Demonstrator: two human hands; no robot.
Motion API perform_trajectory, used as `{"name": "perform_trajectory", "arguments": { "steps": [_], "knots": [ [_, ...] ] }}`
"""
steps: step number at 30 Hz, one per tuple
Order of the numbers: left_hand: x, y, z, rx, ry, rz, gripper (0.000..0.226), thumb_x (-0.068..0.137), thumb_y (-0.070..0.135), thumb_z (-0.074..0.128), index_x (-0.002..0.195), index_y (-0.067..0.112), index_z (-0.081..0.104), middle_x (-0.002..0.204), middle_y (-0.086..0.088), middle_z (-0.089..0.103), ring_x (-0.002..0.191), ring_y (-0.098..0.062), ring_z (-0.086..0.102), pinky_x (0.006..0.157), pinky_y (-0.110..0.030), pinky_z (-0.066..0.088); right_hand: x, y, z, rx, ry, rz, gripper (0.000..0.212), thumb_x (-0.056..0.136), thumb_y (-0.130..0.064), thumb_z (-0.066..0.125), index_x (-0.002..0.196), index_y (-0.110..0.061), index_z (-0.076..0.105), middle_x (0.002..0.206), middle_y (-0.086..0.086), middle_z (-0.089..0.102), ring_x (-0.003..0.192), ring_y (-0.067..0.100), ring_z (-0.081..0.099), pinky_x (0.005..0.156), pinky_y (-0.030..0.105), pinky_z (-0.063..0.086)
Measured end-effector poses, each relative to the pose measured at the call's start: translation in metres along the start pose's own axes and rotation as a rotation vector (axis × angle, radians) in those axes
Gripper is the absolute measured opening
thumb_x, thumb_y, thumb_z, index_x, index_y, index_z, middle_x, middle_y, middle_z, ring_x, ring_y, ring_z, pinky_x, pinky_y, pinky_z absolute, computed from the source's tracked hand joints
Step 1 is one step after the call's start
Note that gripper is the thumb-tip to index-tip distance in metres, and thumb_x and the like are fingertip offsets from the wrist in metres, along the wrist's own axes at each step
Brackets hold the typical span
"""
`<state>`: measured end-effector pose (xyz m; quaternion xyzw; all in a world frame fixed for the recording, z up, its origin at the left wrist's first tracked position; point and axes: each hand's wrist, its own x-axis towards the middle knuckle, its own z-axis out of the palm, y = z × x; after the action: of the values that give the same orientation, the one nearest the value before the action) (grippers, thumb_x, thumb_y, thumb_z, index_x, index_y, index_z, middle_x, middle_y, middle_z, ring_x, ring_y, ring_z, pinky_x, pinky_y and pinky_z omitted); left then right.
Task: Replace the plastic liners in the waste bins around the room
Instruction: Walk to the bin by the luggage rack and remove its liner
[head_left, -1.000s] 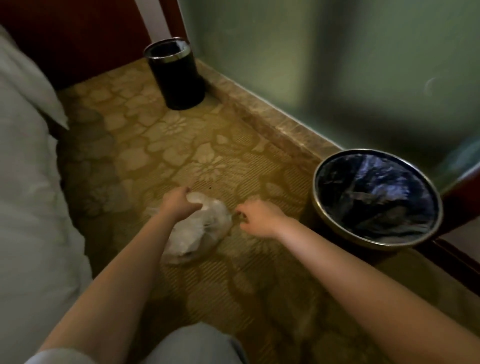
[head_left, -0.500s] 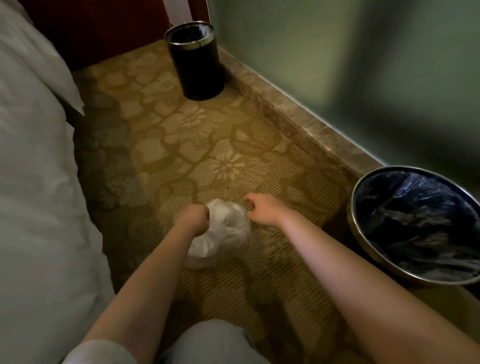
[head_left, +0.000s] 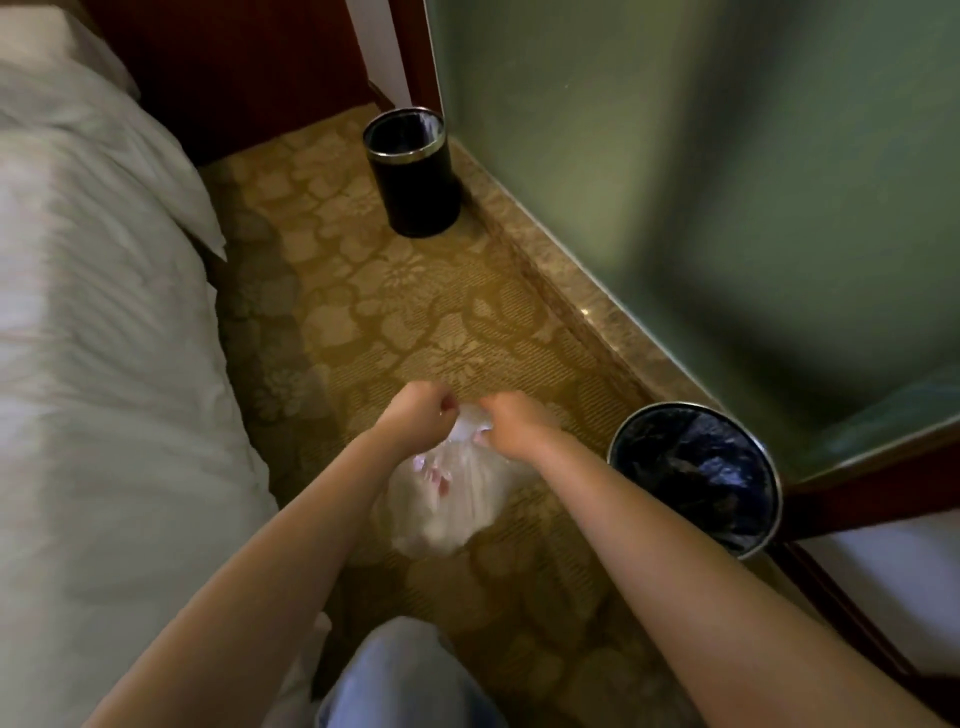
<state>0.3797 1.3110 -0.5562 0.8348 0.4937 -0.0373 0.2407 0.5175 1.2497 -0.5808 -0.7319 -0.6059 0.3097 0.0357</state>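
A translucent white plastic bag (head_left: 447, 499) with rubbish inside lies on the patterned carpet in front of me. My left hand (head_left: 418, 413) and my right hand (head_left: 511, 421) both grip its bunched top, fingers curled, close together. A black bin (head_left: 698, 475) with a metal rim and a dark liner stands just right of my right forearm. A second black bin (head_left: 413, 171) with a metal rim stands farther off by the wall; a pale liner shows at its rim.
A bed with white linen (head_left: 104, 338) fills the left side. A stone skirting ledge (head_left: 566, 291) and green wall run along the right. Dark wood furniture (head_left: 872, 499) stands behind the near bin. My knee in jeans (head_left: 410, 675) is at the bottom.
My right hand moved left and took hold of the bag's top beside my left hand. The bag's top is now gathered and lifted. The view shifted so both bins sit farther right.
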Motion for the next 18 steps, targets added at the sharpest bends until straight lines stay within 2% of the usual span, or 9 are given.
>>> {"name": "perform_trajectory", "arguments": {
  "steps": [2,4,5,7,9,10,12,15,18],
  "knots": [
    [-0.019,0.025,-0.037,-0.024,-0.015,-0.008,0.017,0.092,0.017,0.052,0.100,0.008,0.065,0.099,-0.008,0.066,0.092,-0.022,0.059,0.071,-0.026,0.041,-0.032,-0.011,-0.039,0.044,-0.002,0.001,0.028,0.091,-0.034,0.062,0.114,-0.017,0.064,0.112,0.007,0.067,0.105,0.029,0.062,0.081,0.033,0.049],
    [-0.039,0.046,-0.073,-0.074,-0.032,-0.018,0.019,0.090,0.019,0.057,0.104,0.009,0.065,0.104,-0.008,0.065,0.099,-0.023,0.060,0.074,-0.026,0.041,-0.066,-0.023,-0.081,0.074,-0.011,-0.012,0.027,0.092,-0.032,0.061,0.113,-0.014,0.065,0.107,0.008,0.067,0.101,0.028,0.062,0.076,0.030,0.045],
    [-0.050,0.057,-0.091,-0.110,-0.054,-0.014,0.025,0.088,0.022,0.062,0.110,0.009,0.063,0.109,-0.007,0.063,0.103,-0.023,0.059,0.077,-0.026,0.042,-0.085,-0.029,-0.103,0.087,-0.002,-0.019,0.026,0.093,-0.031,0.061,0.111,-0.013,0.066,0.105,0.007,0.067,0.099,0.027,0.062,0.074,0.030,0.044],
    [-0.074,0.081,-0.128,-0.136,-0.141,0.024,0.054,0.082,0.028,0.072,0.130,0.011,0.053,0.125,-0.007,0.057,0.115,-0.022,0.054,0.088,-0.028,0.043,-0.124,-0.042,-0.146,0.123,0.029,-0.023,0.026,0.093,-0.030,0.062,0.109,-0.010,0.065,0.102,0.007,0.067,0.095,0.025,0.062,0.076,0.033,0.047],
    [-0.096,0.108,-0.164,-0.050,-0.213,0.089,0.075,0.079,0.034,0.076,0.142,0.016,0.040,0.137,-0.004,0.050,0.124,-0.022,0.048,0.099,-0.032,0.040,-0.163,-0.052,-0.187,0.168,0.069,-0.001,0.024,0.092,-0.031,0.062,0.104,-0.012,0.066,0.098,0.005,0.067,0.091,0.022,0.062,0.079,0.035,0.050],
    [-0.106,0.121,-0.181,-0.009,-0.229,0.123,0.078,0.078,0.035,0.076,0.144,0.018,0.037,0.138,-0.003,0.050,0.125,-0.022,0.048,0.100,-0.033,0.039,-0.183,-0.056,-0.206,0.185,0.092,0.014,0.021,0.092,-0.032,0.062,0.100,-0.014,0.065,0.094,0.003,0.066,0.088,0.020,0.062,0.077,0.033,0.049],
    [-0.121,0.149,-0.214,0.034,-0.228,0.197,0.074,0.078,0.037,0.075,0.141,0.020,0.040,0.130,-0.002,0.055,0.114,-0.019,0.052,0.097,-0.033,0.043,-0.220,-0.063,-0.243,0.189,0.132,0.047,0.015,0.092,-0.033,0.062,0.093,-0.018,0.062,0.087,-0.002,0.063,0.081,0.016,0.060,0.070,0.028,0.045],
    [-0.137,0.191,-0.258,0.145,-0.212,0.306,0.050,0.082,0.041,0.070,0.125,0.018,0.057,0.113,0.000,0.061,0.098,-0.016,0.054,0.086,-0.031,0.046,-0.275,-0.069,-0.289,0.163,0.157,0.120,0.015,0.094,-0.033,0.059,0.091,-0.018,0.059,0.084,-0.004,0.058,0.078,0.014,0.056,0.063,0.023,0.038],
    [-0.147,0.231,-0.282,0.212,-0.240,0.446,0.025,0.085,0.036,0.065,0.102,0.017,0.068,0.105,0.000,0.064,0.102,-0.019,0.057,0.087,-0.031,0.046,-0.325,-0.066,-0.318,0.188,0.200,0.229,0.016,0.094,-0.031,0.057,0.094,-0.015,0.059,0.089,0.000,0.059,0.083,0.017,0.057,0.070,0.029,0.045]
  ]
}}
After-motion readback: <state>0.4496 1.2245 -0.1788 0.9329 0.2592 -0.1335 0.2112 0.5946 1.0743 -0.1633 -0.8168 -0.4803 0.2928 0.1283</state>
